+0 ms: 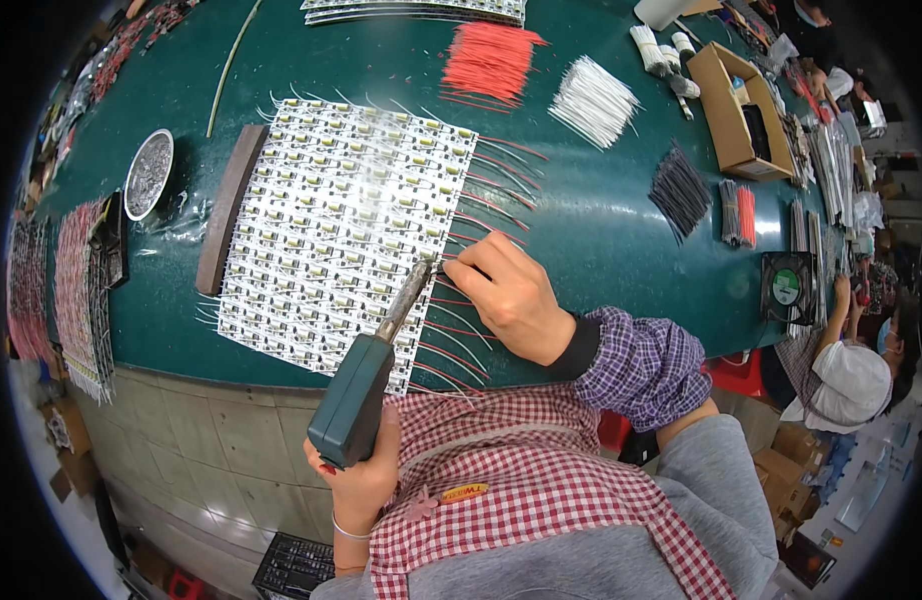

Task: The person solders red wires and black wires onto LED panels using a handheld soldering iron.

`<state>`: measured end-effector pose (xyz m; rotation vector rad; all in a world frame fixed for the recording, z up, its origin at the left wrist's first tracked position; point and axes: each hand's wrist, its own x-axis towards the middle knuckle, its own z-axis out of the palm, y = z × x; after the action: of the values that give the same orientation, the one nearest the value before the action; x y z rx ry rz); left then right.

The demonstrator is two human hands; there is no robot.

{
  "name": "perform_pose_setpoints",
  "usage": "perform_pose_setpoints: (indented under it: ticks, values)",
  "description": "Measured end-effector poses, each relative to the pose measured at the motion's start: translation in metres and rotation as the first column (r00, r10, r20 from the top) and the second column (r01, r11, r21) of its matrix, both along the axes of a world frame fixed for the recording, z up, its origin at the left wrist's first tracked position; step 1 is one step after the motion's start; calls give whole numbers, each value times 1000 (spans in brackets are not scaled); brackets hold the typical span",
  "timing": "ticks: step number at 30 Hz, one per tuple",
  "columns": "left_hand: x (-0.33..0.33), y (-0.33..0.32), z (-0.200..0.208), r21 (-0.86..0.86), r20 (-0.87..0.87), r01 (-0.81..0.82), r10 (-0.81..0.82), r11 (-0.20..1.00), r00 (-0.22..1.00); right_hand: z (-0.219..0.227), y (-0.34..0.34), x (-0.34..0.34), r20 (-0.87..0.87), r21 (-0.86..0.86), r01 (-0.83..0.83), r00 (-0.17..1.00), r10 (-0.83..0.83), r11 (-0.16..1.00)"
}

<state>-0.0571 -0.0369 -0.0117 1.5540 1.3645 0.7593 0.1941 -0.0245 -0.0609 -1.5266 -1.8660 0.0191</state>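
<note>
Wrapping closed fingers around a green soldering gun (pixel 353 398), the left hand (pixel 366 468) slants its barrel forward and right over the white circuit board's (pixel 316 225) right edge; beside the tip, the nearer right hand (pixel 513 300) pinches, its hold too small to tell.

Passable over the table (pixel 601 235) between white wires (pixel 595 102) and right grip (pixel 511 300); blocked leftward by circuit panel (pixel 326 200) and soldering gun (pixel 353 400).

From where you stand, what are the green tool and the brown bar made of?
Green tool: probably plastic, judging by its smooth, moulded-looking casing; its shaft, dull grey, is likely metal. Brown bar: perhaps wood, from its matt, dark surface; coated metal is possible.
</note>
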Motion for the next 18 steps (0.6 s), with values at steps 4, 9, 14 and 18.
perform_pose_setpoints:
  ticks: [4, 9, 14, 18]
  values:
    - [1, -3, 3, -6, -25, -48, 48, 999, 999, 1, 0, -1, -7, -2, 9, 1000, -9, 1000]
    - [1, -3, 3, -4, 3, -43, 43, 999, 999, -1, 0, -2, -17, 11, 24, 1000, -24, 1000]
    - [-2, -5, 3, 36, 1, -46, 46, 998, 999, 1, -1, -3, -15, 61, 8, 1000, -7, 998]
    - [-3, -8, 3, 30, 34, -88, 87, 996, 996, 7, -10, -8, -24, 50, -28, 999, 29, 998]
